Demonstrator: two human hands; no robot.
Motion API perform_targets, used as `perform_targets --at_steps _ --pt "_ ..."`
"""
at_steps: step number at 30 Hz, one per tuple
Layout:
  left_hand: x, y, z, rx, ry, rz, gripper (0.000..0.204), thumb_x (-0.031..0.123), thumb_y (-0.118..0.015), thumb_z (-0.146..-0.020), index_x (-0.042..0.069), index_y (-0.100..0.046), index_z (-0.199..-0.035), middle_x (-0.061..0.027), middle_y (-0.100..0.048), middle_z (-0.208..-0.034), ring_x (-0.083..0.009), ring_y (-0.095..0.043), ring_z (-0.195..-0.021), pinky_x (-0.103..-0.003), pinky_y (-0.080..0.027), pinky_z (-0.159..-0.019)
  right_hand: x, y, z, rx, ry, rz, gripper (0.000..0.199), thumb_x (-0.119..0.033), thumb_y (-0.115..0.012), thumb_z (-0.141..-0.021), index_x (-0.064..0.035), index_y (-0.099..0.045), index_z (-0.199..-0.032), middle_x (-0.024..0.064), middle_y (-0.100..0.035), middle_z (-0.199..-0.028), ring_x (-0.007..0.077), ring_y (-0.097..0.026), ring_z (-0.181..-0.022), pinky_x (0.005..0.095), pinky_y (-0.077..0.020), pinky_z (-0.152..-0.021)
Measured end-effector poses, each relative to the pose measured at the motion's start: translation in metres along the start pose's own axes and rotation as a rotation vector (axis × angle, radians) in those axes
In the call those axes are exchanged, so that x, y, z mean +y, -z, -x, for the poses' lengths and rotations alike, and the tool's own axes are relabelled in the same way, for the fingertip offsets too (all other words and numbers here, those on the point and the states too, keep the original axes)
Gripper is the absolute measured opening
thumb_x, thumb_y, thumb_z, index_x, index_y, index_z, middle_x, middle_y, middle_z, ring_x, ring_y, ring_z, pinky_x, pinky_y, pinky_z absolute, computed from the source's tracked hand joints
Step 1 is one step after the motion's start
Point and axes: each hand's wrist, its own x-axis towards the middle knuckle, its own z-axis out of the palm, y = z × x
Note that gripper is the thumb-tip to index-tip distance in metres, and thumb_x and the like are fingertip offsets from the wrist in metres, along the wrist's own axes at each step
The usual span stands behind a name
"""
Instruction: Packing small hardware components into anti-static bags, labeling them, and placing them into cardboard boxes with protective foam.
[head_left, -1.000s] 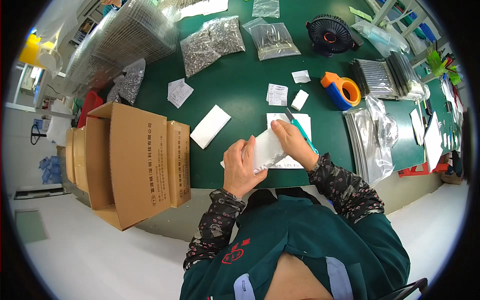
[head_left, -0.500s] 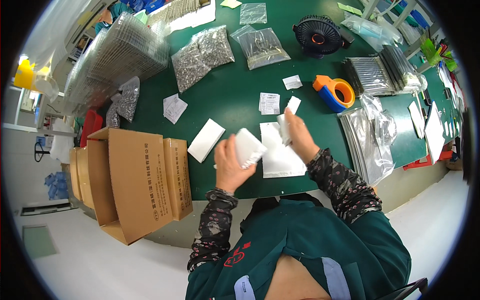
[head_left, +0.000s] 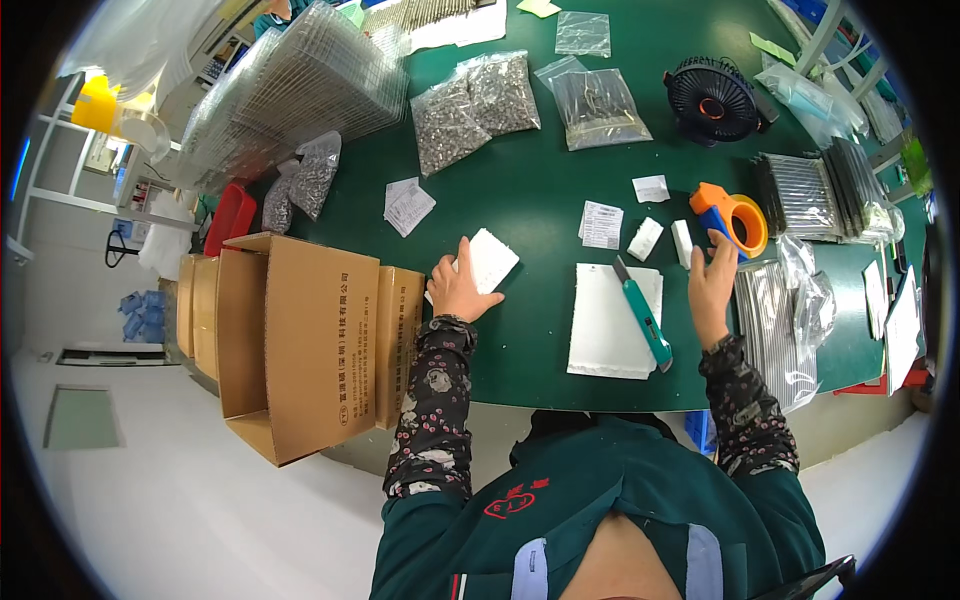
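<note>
My left hand (head_left: 458, 287) lies over a white foam-like pad (head_left: 494, 262), thumb and fingers spread along its edges. My right hand (head_left: 712, 288) is open, fingers apart, its tips close to a narrow white strip (head_left: 682, 243) and the orange-and-blue tape dispenser (head_left: 745, 222). A teal utility knife (head_left: 642, 313) rests aslant on a stack of white sheets (head_left: 597, 330) between the hands. Another small white offcut (head_left: 645, 238) lies just beyond that stack.
Cardboard boxes (head_left: 322, 350) stand at the left. Printed slips (head_left: 601, 225), bags of small metal parts (head_left: 475, 110) and a black fan (head_left: 712, 100) occupy the far table. Bundled grey strips (head_left: 765, 325) lie at the right, beside the tape dispenser. Clear plastic trays (head_left: 300, 90) are stacked far left.
The white pad in my left hand has come down onto the table at the left. My right hand has let go of its white pieces and moved right. The knife now shows on the sheets.
</note>
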Motion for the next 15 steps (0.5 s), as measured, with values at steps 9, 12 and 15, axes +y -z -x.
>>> perform_targets --at_steps 9,12,15 --pt "0.036 0.026 0.018 0.107 -0.162 1.072 0.096 0.008 -0.07 -0.059 0.002 -0.012 -0.136 -0.0196 -0.036 -0.123 -0.0295 -0.039 -0.114 -0.039 -0.036 -0.093 -0.073 0.021 0.034 -0.523 0.022 -0.515 0.04 -0.006 -0.061 -0.075 -0.0041 -0.046 -0.112 0.0104 -0.052 -0.104 0.019 -0.054 -0.091 0.0297 -0.0452 -0.074" --pt "0.105 0.056 0.051 0.073 -0.108 1.508 0.097 0.008 -0.071 -0.061 0.0 -0.009 -0.135 -0.02 -0.033 -0.125 -0.0259 -0.041 -0.113 -0.035 -0.04 -0.09 -0.105 0.012 0.045 -0.843 0.034 -0.699 0.075 -0.03 -0.064 -0.076 -0.0019 -0.023 -0.132 0.022 -0.039 -0.125 0.0288 -0.04 -0.118 0.0354 -0.0337 -0.095" --pt "0.116 0.03 0.075 0.376 -0.062 0.903 0.098 0.016 -0.07 -0.066 -0.002 -0.003 -0.134 -0.026 -0.03 -0.122 -0.0381 -0.037 -0.11 -0.045 -0.032 -0.093 -0.14 0.005 0.051 -0.912 0.099 -0.842 0.074 -0.029 -0.06 -0.081 0.0027 -0.017 -0.133 0.0228 -0.035 -0.128 0.0267 -0.037 -0.12 0.0333 -0.0304 -0.098"
